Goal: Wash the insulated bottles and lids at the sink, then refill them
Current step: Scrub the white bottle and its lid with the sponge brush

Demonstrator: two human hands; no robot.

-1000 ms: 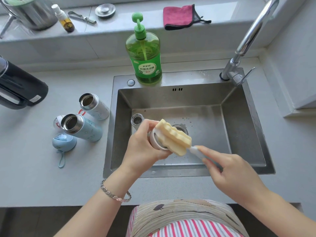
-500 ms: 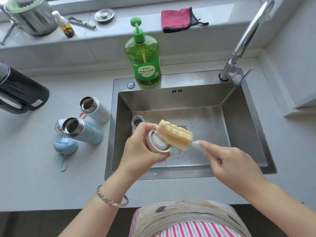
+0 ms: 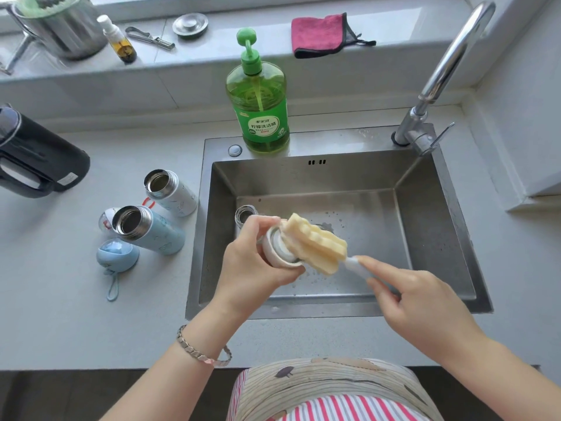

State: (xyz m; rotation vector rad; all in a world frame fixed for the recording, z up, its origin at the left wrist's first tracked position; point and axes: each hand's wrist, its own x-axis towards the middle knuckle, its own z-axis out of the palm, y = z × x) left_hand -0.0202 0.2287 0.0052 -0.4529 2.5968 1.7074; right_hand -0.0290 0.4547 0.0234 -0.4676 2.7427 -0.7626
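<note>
Over the steel sink (image 3: 437,226) my left hand (image 3: 252,265) grips a white bottle lid (image 3: 277,253), its open side turned right. My right hand (image 3: 416,302) holds the white handle of a yellow sponge brush (image 3: 315,243), whose head lies against the lid's opening. An open bottle (image 3: 244,214) stands in the sink behind my left hand, mostly hidden. On the counter to the left lie a white bottle (image 3: 173,192) and a light blue bottle (image 3: 148,229), both open, with a blue lid (image 3: 117,256) and a white lid (image 3: 106,220) beside them.
A green dish soap pump bottle (image 3: 258,98) stands on the sink's back rim and the faucet (image 3: 437,80) rises at the back right. A black kettle (image 3: 33,159) lies at far left. The sill holds a pink cloth (image 3: 318,34), a metal pot, a small spray bottle and a sink plug.
The sponge head has shifted a little across the lid's opening while my left hand keeps the lid over the sink. The bottles on the counter have not moved.
</note>
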